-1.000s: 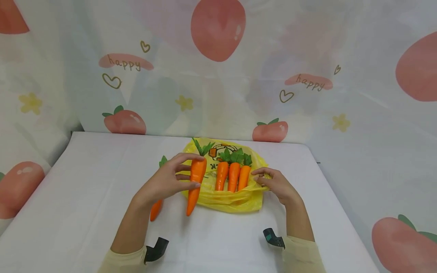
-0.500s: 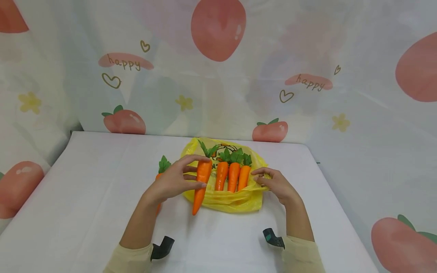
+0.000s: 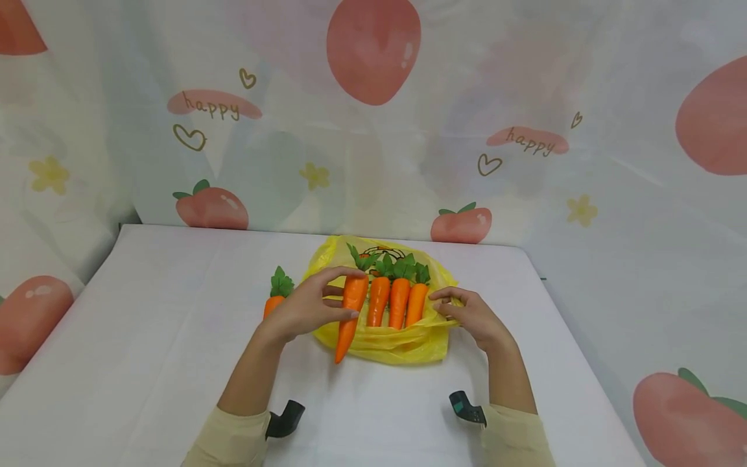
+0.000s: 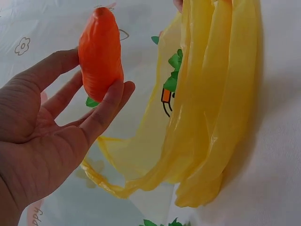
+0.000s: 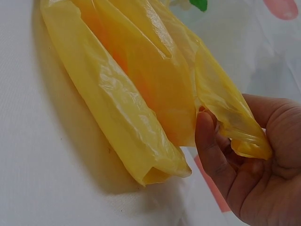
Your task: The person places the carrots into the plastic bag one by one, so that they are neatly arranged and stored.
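My left hand (image 3: 309, 305) pinches an orange carrot (image 3: 353, 295) with green leaves between thumb and fingers. The carrot tilts tip-down over the left side of a yellow plastic bag (image 3: 403, 350); in the left wrist view its tapered end (image 4: 100, 52) points at the camera. Three more carrots (image 3: 399, 303) lie side by side in the bag's mouth, leaves toward the back. At the bag's right edge, my right hand (image 3: 475, 314) grips the thin plastic; the right wrist view shows a fold of bag (image 5: 235, 127) between thumb and fingers.
Another carrot (image 3: 273, 305) lies on the white table (image 3: 175, 324) left of the bag, partly hidden behind my left hand and forearm. A printed curtain (image 3: 373, 162) hangs behind the table's back edge. Black wrist devices (image 3: 286, 420) stick out from both sleeves.
My left hand has moved right with its carrot, bringing it beside the three in the bag. The loose carrot's leaves have come into fuller view. My right hand has stayed in place.
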A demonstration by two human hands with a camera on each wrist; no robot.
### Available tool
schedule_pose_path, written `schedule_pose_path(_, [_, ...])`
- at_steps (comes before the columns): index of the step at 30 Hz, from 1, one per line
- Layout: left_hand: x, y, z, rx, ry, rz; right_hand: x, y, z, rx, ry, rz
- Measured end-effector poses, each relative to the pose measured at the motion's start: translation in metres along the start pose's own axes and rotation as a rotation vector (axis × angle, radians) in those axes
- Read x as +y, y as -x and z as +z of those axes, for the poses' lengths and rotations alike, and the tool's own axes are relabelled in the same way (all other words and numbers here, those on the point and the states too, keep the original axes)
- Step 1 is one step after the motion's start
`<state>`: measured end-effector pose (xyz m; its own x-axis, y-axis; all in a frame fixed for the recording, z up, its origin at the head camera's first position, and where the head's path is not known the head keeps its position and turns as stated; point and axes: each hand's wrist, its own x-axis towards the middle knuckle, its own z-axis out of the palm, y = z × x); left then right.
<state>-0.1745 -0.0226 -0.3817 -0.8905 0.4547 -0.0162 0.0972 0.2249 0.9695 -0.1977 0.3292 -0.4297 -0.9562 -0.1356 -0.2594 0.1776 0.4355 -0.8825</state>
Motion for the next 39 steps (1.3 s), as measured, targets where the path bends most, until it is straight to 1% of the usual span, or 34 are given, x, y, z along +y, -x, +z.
schedule_pose_path(5, [-0.003,-0.009,0.001,-0.009,-0.009,-0.003,0.000,0.000,0.001,0.000,0.001,0.005])
schedule_pose_path(9, [-0.007,-0.014,0.000,-0.014,0.003,-0.007,0.000,0.000,0.001,0.003,0.005,0.009])
schedule_pose_path(16, [-0.011,-0.022,0.003,0.025,-0.027,-0.038,-0.001,0.000,0.001,-0.002,0.006,0.006])
schedule_pose_path(19, [-0.013,-0.026,0.005,0.033,-0.030,-0.055,-0.001,0.000,0.001,-0.002,0.008,0.007])
schedule_pose_path(22, [-0.016,-0.030,0.007,0.032,-0.019,-0.062,-0.001,0.000,0.001,0.000,0.008,0.012])
schedule_pose_path(29, [-0.023,-0.038,0.010,0.010,0.039,-0.065,-0.002,0.000,0.001,0.001,0.015,0.017])
schedule_pose_path(34, [-0.024,-0.043,0.012,0.035,0.044,-0.094,-0.002,0.000,0.000,0.000,0.009,0.019])
schedule_pose_path(39, [-0.025,-0.048,0.014,0.054,0.061,-0.139,-0.002,0.001,0.000,0.000,0.002,0.021])
